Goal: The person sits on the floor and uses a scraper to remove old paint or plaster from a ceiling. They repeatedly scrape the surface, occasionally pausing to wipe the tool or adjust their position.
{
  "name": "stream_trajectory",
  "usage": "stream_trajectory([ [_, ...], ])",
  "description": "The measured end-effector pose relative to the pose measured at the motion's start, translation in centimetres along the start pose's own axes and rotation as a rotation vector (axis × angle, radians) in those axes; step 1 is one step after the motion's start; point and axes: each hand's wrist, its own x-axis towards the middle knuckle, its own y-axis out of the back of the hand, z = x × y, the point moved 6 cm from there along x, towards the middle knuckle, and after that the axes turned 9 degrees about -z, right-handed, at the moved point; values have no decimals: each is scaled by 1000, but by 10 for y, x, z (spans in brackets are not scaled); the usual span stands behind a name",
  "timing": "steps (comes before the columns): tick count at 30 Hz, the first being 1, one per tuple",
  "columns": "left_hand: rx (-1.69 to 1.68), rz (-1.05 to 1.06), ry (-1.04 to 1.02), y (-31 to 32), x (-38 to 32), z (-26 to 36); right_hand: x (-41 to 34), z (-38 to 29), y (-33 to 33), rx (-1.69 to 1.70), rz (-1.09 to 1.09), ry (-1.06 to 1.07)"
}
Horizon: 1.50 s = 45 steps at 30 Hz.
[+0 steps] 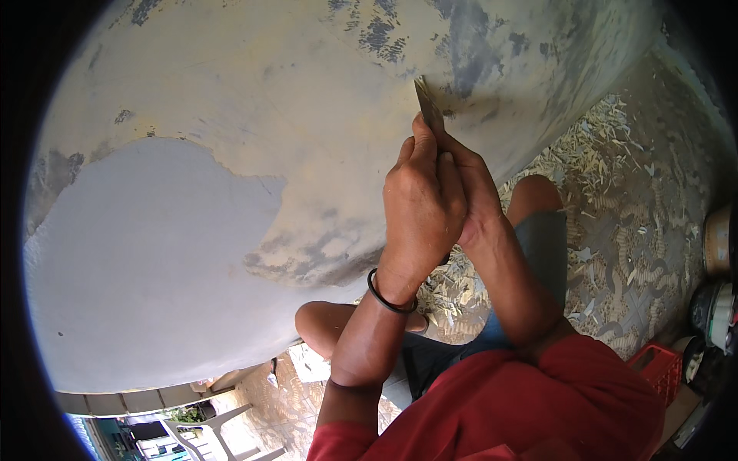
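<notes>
A scraper with a flat metal blade (428, 104) has its tip against or very close to a painted wall (323, 115). My left hand (421, 193), with a black band at the wrist, is wrapped around the tool and its index finger lies along the blade. Beside it, my right hand (481, 184) grips the same scraper; the two hands overlap and hide most of the handle. Around the blade the wall is cream-coloured with dark, scratched patches. To the lower left lies a smooth pale grey area (155, 271) with a ragged border.
Pale shavings (597, 150) litter the patterned tile floor (628, 276) along the wall. My bent knees are below the hands. At the right stand a red plastic crate (660, 369) and several containers, including a tan one (718, 242). A white plastic chair (216, 429) stands at lower left.
</notes>
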Motion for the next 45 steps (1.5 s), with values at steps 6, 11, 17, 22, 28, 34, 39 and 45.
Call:
stream_trajectory([
  [6, -101, -81, 32, 30, 10, -23, 22, 25, 9, -59, 177, 200],
  [11, 51, -91, -45, 33, 15, -25, 24, 25, 1, -103, 179, 225],
  [17, 175, -125, -107, 27, 34, -2, 26, 12, -5, -70, -59, 175],
  [22, 261, -229, -88, -20, 79, 27, 35, -51, -21, -55, -305, 127],
  [28, -183, 29, -186, -63, 3, -8, -44, -60, 24, -470, 278, 226],
  [34, -553, 169, -48, -72, -38, -71, -39, -28, 35, -879, 424, 151],
  [39, -400, 141, -29, -57, -20, -71, -24, -30, 30, -762, 418, 171],
  [45, -393, 131, -6, -56, -14, -62, -19, -37, 30, -747, 450, 166],
])
